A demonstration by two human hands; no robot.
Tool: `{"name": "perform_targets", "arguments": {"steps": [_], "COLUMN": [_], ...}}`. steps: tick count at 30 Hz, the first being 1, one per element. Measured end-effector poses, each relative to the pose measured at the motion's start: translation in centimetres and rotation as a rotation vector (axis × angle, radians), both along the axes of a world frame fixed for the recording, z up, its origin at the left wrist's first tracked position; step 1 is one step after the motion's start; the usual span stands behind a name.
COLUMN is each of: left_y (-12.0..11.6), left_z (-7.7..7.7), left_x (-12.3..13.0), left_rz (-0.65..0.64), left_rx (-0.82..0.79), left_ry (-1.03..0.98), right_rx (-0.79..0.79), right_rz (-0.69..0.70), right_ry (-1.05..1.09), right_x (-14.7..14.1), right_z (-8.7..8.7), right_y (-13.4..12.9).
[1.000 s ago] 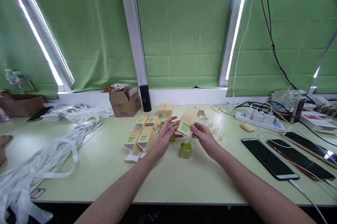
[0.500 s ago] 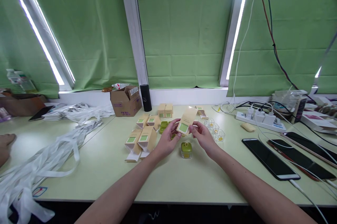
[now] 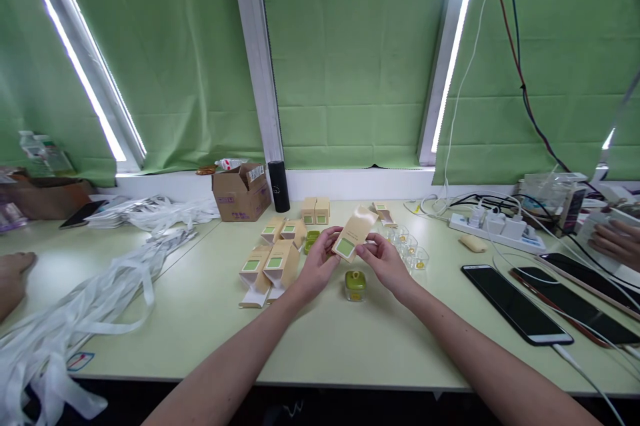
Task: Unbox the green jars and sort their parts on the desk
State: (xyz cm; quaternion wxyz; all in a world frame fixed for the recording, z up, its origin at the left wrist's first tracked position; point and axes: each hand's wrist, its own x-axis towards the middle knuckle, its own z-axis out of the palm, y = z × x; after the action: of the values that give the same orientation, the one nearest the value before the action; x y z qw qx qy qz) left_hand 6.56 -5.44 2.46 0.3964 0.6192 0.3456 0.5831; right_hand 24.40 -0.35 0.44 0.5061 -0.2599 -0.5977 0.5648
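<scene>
A flat beige folding carton [image 3: 361, 223] with a green square window is held up over the table, slanting to the upper right. My left hand [image 3: 319, 265] pinches its lower left edge, and my right hand [image 3: 386, 265] grips its lower right edge. Just below them stands a small clear square jar [image 3: 355, 287] with a green lid. Left of my left hand are several opened beige boxes [image 3: 281, 265], their flaps folded out. Green lids [image 3: 312, 237] lie behind that hand, partly hidden. Clear jars [image 3: 419, 258] with yellow spots are grouped beyond my right hand.
Two closed beige boxes [image 3: 315, 211] and another carton [image 3: 384, 214] lie farther back. White ribbons [image 3: 110, 293] cover the left side. Phones [image 3: 515, 303] with cables and a power strip [image 3: 497, 229] occupy the right. Other people's hands [image 3: 617, 243] show at both edges.
The carton has turned slightly, its top leaning farther right, while both hands keep hold. Another person's hand has come into view at the far right. The view has shifted slightly.
</scene>
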Motion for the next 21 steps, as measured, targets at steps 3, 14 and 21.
{"name": "perform_targets", "arguments": {"steps": [3, 14, 21], "left_y": [0.0, 0.3, 0.0], "left_z": [0.0, -0.6, -0.7], "left_x": [0.0, -0.3, -0.1], "left_rz": [0.008, -0.038, 0.244], "left_rx": [0.007, 0.056, 0.191], "left_ry": [-0.002, 0.019, 0.336], "right_rx": [-0.016, -0.036, -0.062], "right_rz": [0.0, -0.112, -0.117], "right_ry": [0.013, -0.043, -0.038], "right_x": [0.0, 0.3, 0.5], "right_z": [0.1, 0.8, 1.1], "right_y": [-0.1, 0.0, -0.1]}}
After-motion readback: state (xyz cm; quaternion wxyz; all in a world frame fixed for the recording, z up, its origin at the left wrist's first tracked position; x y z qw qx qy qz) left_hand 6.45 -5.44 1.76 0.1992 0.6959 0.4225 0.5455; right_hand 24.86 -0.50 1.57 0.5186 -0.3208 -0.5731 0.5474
